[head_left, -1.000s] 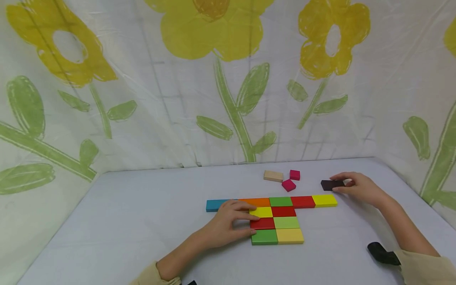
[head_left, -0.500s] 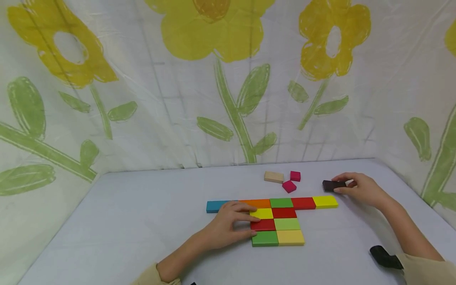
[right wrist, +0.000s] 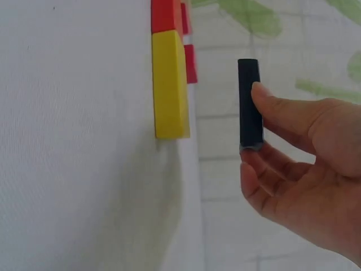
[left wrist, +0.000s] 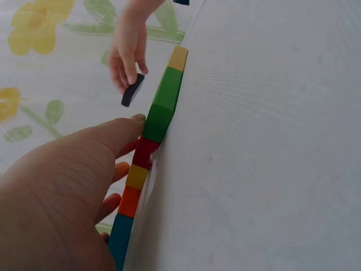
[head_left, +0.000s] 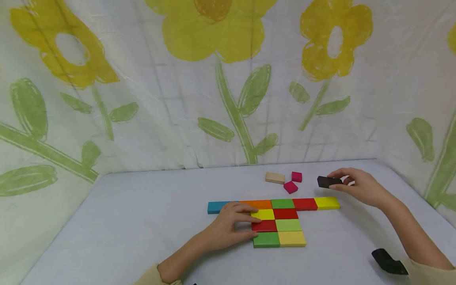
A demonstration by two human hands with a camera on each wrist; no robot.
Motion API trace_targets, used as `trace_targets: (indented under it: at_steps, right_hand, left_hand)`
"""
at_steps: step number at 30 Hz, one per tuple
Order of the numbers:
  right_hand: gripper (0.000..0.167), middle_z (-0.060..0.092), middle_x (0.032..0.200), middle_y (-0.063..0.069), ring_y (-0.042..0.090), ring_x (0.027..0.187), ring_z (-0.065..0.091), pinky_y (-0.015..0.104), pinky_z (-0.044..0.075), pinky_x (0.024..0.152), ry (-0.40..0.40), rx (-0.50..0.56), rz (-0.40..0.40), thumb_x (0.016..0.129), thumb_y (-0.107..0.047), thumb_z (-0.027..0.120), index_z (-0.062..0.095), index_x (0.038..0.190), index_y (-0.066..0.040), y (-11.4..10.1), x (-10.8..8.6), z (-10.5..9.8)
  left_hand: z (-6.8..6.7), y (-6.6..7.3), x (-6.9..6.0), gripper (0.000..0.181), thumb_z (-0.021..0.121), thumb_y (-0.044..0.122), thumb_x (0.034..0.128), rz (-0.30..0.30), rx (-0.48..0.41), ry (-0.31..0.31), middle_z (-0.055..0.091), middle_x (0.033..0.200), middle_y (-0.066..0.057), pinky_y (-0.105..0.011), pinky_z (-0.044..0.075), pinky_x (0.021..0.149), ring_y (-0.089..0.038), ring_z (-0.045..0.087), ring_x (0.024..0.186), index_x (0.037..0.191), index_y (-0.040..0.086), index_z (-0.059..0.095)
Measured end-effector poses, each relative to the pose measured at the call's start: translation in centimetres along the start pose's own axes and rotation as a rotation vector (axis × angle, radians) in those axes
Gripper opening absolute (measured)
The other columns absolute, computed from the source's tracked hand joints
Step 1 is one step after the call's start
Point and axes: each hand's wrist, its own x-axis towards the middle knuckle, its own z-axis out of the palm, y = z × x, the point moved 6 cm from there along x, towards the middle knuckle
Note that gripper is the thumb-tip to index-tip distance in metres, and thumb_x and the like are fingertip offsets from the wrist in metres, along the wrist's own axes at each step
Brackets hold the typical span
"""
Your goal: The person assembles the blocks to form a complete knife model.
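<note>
Slightly left of and higher than where it was half a second ago, the black block (head_left: 324,182) is pinched by the right hand (head_left: 363,188), raised beyond the yellow block (head_left: 327,203) at the row's end. Fingers spread, the left hand (head_left: 228,225) touches the joined coloured blocks (head_left: 285,214); a sideways nudge could open their seams. Held toward one end, the black block might tilt or slip. All are flat-faced and smooth-looking; two small magenta blocks (head_left: 290,187) lie beside a plain wood-coloured block (head_left: 275,177).
</note>
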Motion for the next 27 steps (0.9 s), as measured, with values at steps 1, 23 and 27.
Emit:
trace_targets:
  at_steps: [1, 23, 27]
  right_hand:
    - [0.038, 0.068, 0.123, 0.024, 0.029, 0.099, 0.063, 0.026, 0.054, 0.074, 0.001, 0.004, -0.011, 0.096, -0.022, 0.079, 0.070, 0.125, 0.001, -0.4, -0.1, 0.0]
    - [0.030, 0.071, 0.111, 0.004, 0.006, 0.084, 0.057, 0.023, 0.055, 0.073, 0.025, 0.091, -0.195, 0.089, -0.013, 0.086, 0.073, 0.116, -0.008, -5.1, -3.1, 2.5]
    - [0.030, 0.071, 0.110, 0.002, 0.004, 0.084, 0.057, 0.023, 0.055, 0.073, 0.013, 0.096, -0.217, 0.087, -0.014, 0.087, 0.074, 0.114, -0.008, -5.2, -3.3, 3.1]
  left_hand:
    - [0.0, 0.0, 0.0, 0.033, 0.077, 0.033, 0.0978, 0.004, 0.001, 0.001, 0.065, 0.142, 0.004, -0.059, 0.030, 0.121, -0.018, 0.051, 0.135, 0.128, 0.022, 0.078]
    - [0.0, 0.2, -0.1, 0.032, 0.076, 0.033, 0.0979, 0.011, 0.010, 0.005, 0.066, 0.141, 0.004, -0.054, 0.035, 0.117, -0.018, 0.051, 0.134, 0.128, 0.022, 0.078]
    - [-0.1, 0.1, 0.0, 0.033, 0.076, 0.034, 0.0983, 0.011, 0.013, 0.003, 0.065, 0.141, 0.004, -0.056, 0.034, 0.119, -0.017, 0.051, 0.134, 0.129, 0.022, 0.078]
